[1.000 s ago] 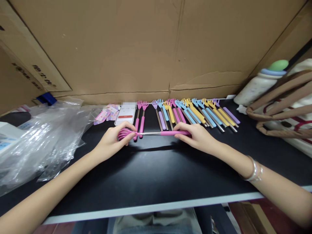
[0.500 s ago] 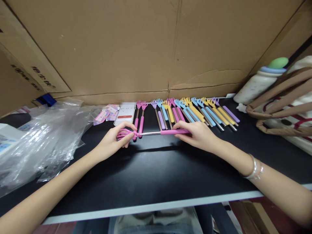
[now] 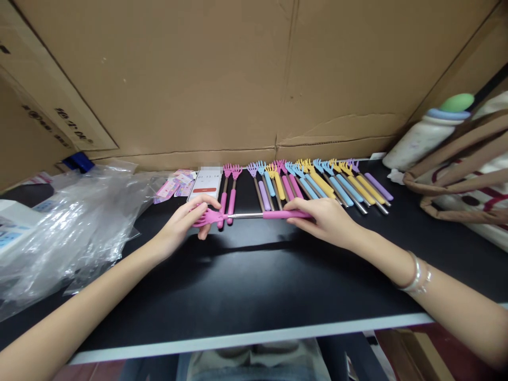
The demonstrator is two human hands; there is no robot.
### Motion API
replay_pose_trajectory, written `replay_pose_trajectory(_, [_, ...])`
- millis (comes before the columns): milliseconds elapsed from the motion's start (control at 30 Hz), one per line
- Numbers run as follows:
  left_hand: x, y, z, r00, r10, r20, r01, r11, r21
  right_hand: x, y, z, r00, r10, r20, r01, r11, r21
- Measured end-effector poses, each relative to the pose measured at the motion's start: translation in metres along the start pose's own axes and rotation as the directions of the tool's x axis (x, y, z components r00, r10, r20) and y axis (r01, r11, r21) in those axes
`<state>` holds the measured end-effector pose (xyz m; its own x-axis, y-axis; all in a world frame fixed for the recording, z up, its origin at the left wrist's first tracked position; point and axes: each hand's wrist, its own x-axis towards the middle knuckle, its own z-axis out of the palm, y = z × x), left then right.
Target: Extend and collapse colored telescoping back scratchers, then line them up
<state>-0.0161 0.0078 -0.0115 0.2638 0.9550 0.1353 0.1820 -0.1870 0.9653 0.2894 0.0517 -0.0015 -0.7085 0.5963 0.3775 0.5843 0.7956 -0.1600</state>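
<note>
A pink back scratcher [image 3: 248, 215] with a metal rod is held level above the black table [image 3: 238, 296]. My left hand [image 3: 182, 225] is closed around its claw-shaped head. My right hand [image 3: 323, 219] grips the pink handle, partly hiding its end. Just behind the held one, two pink back scratchers [image 3: 232, 198] lie side by side. Farther right is a row of several back scratchers [image 3: 331, 182] in purple, blue, yellow and pink, claws toward the cardboard.
Clear plastic bags [image 3: 83, 222] are heaped at the left. Printed cards [image 3: 174, 185] and a phone [image 3: 205, 182] lie at the back. A bottle [image 3: 424, 137] and a bag with brown handles [image 3: 456, 185] stand at the right. Cardboard [image 3: 198, 79] walls the back.
The claw head has turned in my left hand, so its flat face now shows, and the left fingers have shifted on it. My right hand keeps its grip on the handle.
</note>
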Motion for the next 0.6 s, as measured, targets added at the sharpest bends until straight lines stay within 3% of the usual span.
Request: replay_pose_trajectory(600, [0.0022,-0.001,0.0001,0.999,0.052,-0.004,-0.052,0.994,0.101,-0.0002,0.0004,-0.0015,0.999,-0.04,0.015,0.041,0.993,-0.115])
